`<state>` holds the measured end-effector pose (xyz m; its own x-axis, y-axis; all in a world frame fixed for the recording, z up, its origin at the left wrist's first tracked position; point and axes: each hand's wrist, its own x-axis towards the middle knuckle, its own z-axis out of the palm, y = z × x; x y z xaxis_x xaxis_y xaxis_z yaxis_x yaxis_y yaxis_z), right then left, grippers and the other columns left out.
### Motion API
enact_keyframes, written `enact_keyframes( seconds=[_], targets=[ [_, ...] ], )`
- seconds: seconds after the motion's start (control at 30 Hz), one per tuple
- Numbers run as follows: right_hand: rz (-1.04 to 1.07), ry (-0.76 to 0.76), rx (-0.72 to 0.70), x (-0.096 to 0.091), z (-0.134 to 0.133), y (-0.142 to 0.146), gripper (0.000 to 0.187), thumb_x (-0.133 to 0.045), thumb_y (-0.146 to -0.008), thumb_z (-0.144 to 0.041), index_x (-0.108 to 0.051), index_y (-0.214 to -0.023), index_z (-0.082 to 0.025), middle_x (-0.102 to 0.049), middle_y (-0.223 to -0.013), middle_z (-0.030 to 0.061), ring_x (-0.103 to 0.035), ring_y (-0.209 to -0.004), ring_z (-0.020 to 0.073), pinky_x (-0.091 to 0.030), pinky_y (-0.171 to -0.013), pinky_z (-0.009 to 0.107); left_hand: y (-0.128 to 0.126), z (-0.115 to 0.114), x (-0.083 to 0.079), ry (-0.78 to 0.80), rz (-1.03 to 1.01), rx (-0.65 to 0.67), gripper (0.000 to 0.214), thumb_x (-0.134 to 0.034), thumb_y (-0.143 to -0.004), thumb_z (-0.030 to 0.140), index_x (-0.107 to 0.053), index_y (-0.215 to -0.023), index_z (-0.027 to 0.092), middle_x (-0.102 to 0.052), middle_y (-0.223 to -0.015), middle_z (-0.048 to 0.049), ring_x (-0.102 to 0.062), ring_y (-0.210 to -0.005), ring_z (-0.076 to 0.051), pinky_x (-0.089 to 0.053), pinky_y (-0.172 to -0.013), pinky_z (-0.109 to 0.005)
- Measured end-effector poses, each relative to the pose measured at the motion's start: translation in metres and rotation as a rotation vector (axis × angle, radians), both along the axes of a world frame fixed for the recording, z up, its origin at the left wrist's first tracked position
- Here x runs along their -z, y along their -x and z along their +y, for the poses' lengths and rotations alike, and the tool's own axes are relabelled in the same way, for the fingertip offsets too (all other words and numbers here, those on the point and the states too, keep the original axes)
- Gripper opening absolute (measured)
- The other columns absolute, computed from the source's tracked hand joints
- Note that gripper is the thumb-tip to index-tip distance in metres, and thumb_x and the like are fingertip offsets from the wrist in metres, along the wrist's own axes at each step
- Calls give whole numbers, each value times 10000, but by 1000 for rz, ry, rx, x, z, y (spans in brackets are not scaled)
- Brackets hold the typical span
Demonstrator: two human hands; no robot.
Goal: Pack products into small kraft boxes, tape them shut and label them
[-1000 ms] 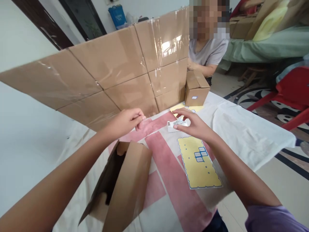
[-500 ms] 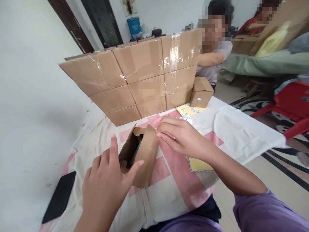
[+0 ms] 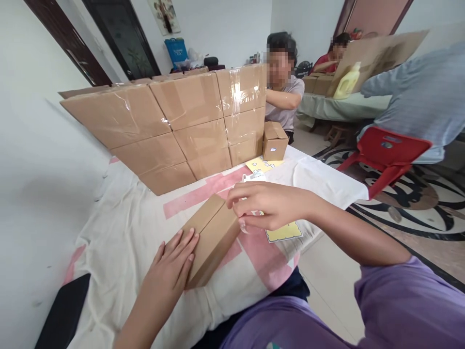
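Note:
A small brown cardboard box lies on the cloth in front of me, its top flaps folded down to a narrow seam. My left hand rests flat on its near left part, fingers stretched out over the flaps. At the box's far right corner, my right hand is closed in a pinch. A small piece of clear tape shows by its thumb. Beside that hand lie a yellow sticker sheet and a white sheet, both partly covered. The box's contents are hidden.
Taped-together cardboard boxes form a wall at the back of the table. Another small box stands at its right end, near a yellow sheet. A black flat object lies at left. Other people sit beyond; a red chair stands right.
The box's open flaps are now down and its inside is covered. My left hand has gone from spread beside the opening to flat on top. The view has shifted right.

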<state>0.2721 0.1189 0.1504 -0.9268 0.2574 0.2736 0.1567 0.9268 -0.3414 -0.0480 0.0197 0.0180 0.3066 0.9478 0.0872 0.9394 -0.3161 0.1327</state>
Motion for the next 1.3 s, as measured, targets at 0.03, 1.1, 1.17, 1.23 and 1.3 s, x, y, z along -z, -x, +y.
enact_keyframes(
  seconds=[0.03,1.1,1.17,1.23,1.3],
  targets=[
    [5,32,-38,-2,1,2,187,-514,-909,-83,-545,-759,-191,-616,-1018,81,-539,-972,194,-417,-852,325,1,-1,-2,1,5,24,503,-237,-1047,325,-474,-1491,330,-448,-1581,-15,-355,-1512,-236,-347,-1196,-583],
    [-200,540,-343,37,67,109,182,-574,-927,-161,-543,-750,-190,-601,-1132,51,-589,-1000,168,-459,-845,306,-47,-19,4,-309,24,-144,903,-552,-958,501,-70,-1625,131,-535,-1502,-140,-484,-1417,-345,-345,-1174,-556],
    [-248,451,-273,47,67,116,174,-581,-909,-160,-551,-739,-183,-578,-1157,54,-583,-856,143,-453,-753,303,-47,-19,5,-309,-1,-172,1012,-552,-948,533,67,-1610,83,-532,-1498,-175,-530,-1378,-338,-355,-1173,-544],
    [-279,400,-241,57,67,121,169,-571,-901,-155,-557,-734,-175,-543,-1192,59,-558,-748,111,-447,-709,303,-48,-20,5,-312,-10,-177,1020,-562,-946,522,75,-1608,79,-542,-1492,-171,-534,-1375,-332,-350,-1179,-533],
    [-286,409,-259,62,68,124,151,-552,-903,-146,-571,-755,-172,-515,-1217,59,-558,-720,95,-456,-709,303,-48,-20,4,-321,-15,-166,939,-575,-949,480,-33,-1623,116,-562,-1482,-138,-493,-1411,-332,-335,-1187,-529]
  ],
)
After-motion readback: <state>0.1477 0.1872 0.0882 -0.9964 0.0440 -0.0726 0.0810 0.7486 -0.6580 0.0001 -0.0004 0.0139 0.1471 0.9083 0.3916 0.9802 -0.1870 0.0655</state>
